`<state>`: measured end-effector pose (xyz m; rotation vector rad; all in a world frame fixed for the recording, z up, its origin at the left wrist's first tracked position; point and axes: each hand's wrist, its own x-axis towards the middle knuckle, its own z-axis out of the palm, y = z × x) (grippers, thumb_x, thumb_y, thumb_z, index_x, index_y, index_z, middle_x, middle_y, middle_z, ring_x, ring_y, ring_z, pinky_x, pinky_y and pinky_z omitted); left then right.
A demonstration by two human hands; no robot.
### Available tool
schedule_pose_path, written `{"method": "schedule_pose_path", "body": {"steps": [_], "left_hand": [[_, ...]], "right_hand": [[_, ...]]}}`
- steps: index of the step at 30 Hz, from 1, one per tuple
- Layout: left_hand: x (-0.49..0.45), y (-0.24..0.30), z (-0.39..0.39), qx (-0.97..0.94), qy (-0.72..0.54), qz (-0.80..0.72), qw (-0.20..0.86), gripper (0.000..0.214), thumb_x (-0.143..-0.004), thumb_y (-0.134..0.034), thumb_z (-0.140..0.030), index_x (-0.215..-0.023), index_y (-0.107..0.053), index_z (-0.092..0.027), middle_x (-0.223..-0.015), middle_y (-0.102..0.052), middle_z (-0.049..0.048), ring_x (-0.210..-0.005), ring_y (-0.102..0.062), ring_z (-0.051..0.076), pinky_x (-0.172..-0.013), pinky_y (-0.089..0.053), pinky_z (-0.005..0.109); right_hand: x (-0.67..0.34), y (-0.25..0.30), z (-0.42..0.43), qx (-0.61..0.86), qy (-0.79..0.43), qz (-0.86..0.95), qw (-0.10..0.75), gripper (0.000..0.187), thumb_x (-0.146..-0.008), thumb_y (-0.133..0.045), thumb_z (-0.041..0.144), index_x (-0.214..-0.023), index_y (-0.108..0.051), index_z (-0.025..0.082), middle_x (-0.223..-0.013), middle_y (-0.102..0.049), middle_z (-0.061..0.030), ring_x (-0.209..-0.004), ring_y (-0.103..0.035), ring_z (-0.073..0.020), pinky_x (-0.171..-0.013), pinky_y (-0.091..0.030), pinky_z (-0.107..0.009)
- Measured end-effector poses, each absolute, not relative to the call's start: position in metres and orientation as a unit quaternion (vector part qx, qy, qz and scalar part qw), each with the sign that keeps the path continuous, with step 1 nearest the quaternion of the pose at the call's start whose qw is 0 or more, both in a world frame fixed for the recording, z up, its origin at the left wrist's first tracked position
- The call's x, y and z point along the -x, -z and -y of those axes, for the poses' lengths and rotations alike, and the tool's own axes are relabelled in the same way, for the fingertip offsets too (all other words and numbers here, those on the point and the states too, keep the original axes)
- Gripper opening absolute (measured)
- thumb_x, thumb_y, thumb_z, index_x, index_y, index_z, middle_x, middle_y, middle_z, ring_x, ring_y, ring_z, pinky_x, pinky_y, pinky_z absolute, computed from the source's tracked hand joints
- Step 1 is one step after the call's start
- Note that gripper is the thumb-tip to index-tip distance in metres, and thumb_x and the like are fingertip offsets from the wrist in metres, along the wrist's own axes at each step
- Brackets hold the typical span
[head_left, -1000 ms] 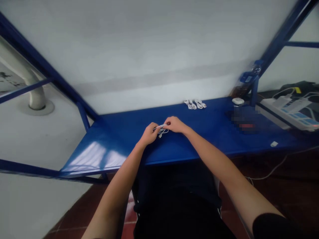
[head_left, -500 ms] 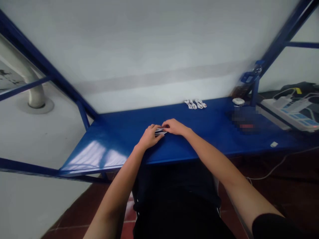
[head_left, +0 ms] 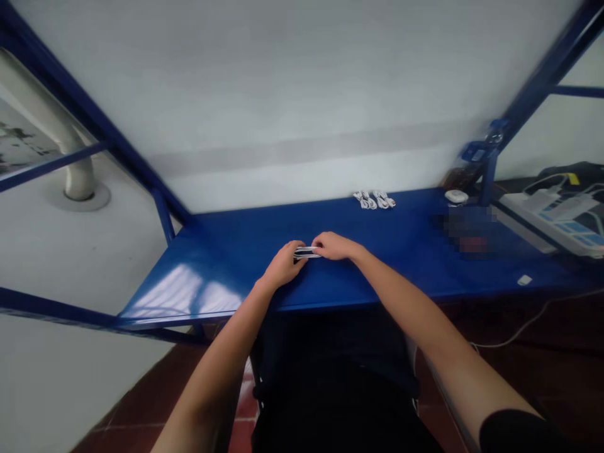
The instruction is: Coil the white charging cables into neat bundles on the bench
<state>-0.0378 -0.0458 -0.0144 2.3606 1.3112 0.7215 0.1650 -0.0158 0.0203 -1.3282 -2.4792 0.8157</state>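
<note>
While the left hand (head_left: 284, 263) and right hand (head_left: 336, 246) pinch opposite ends of a looped white cable (head_left: 307, 252) between the near and far edges of the bench (head_left: 226, 242), two bundled cables (head_left: 375, 200) lie along its far edge. Rightward along that edge is a bottle (head_left: 473, 152) with a blue label — its lettering too blurred to read.

Open table (head_left: 226, 248) left of left hand (head_left: 283, 263), room to pass. Beyond right hand (head_left: 334, 246), cable bundles (head_left: 365, 201) block the wall side; bottle (head_left: 474, 151), white case (head_left: 457, 197), power strip (head_left: 569, 229) crowd right end.
</note>
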Motion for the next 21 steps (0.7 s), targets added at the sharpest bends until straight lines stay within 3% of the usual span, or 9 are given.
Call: {"method": "schedule_pose_path", "body": {"steps": [4,7,11,16,21], "left_hand": [[0.034,0.002,0.027,-0.825,-0.27,-0.461,0.184,0.028,-0.084,-0.058,-0.027,-0.11,-0.06,-0.018,-0.097,-0.068,0.0072,-0.085,-0.063,0.021,-0.077,-0.048,0.033],[0.022,-0.009,0.005,-0.797,-0.319,-0.46,0.227,0.024,-0.084,-0.06,-0.037,-0.096,-0.066,-0.018,-0.084,-0.068,0.0038,-0.075,-0.062,0.018,-0.069,-0.047,0.028],[-0.009,-0.012,-0.017,-0.657,-0.446,-0.547,0.266,0.041,-0.089,-0.049,-0.053,-0.074,-0.064,-0.018,-0.06,-0.06,0.0015,-0.058,-0.059,0.015,-0.06,-0.044,0.026],[-0.037,-0.001,-0.019,-0.556,-0.509,-0.568,0.331,0.038,-0.089,-0.05,-0.053,-0.082,-0.061,-0.018,-0.063,-0.061,0.0007,-0.049,-0.058,0.014,-0.049,-0.042,0.024],[-0.03,0.005,-0.018,-0.481,-0.514,-0.547,0.453,0.035,-0.089,-0.05,-0.049,-0.077,-0.057,-0.017,-0.052,-0.052,-0.0028,-0.034,-0.043,0.008,-0.036,-0.029,0.02]], "right_hand": [[-0.166,-0.018,0.012,0.457,-0.228,0.839,0.187,0.022,-0.089,-0.053,0.019,-0.094,-0.074,0.015,-0.086,-0.072,-0.0081,-0.074,-0.06,-0.0172,-0.066,-0.036,-0.025],[-0.17,-0.02,0.007,0.456,-0.166,0.838,0.248,0.023,-0.09,-0.051,0.018,-0.094,-0.074,0.016,-0.089,-0.071,-0.0084,-0.08,-0.059,-0.019,-0.073,-0.036,-0.027],[-0.174,-0.021,0.004,0.497,-0.062,0.815,0.291,0.025,-0.093,-0.046,0.02,-0.09,-0.071,0.015,-0.085,-0.067,-0.0103,-0.081,-0.053,-0.0216,-0.078,-0.035,-0.031],[-0.173,-0.017,0.003,0.541,-0.041,0.778,0.317,0.026,-0.093,-0.045,0.02,-0.087,-0.07,0.015,-0.081,-0.064,-0.0097,-0.079,-0.05,-0.0217,-0.076,-0.034,-0.031],[-0.17,-0.013,0.002,0.518,-0.088,0.789,0.319,0.023,-0.091,-0.049,0.02,-0.092,-0.072,0.017,-0.08,-0.064,-0.0066,-0.076,-0.052,-0.0193,-0.074,-0.035,-0.029]]}}
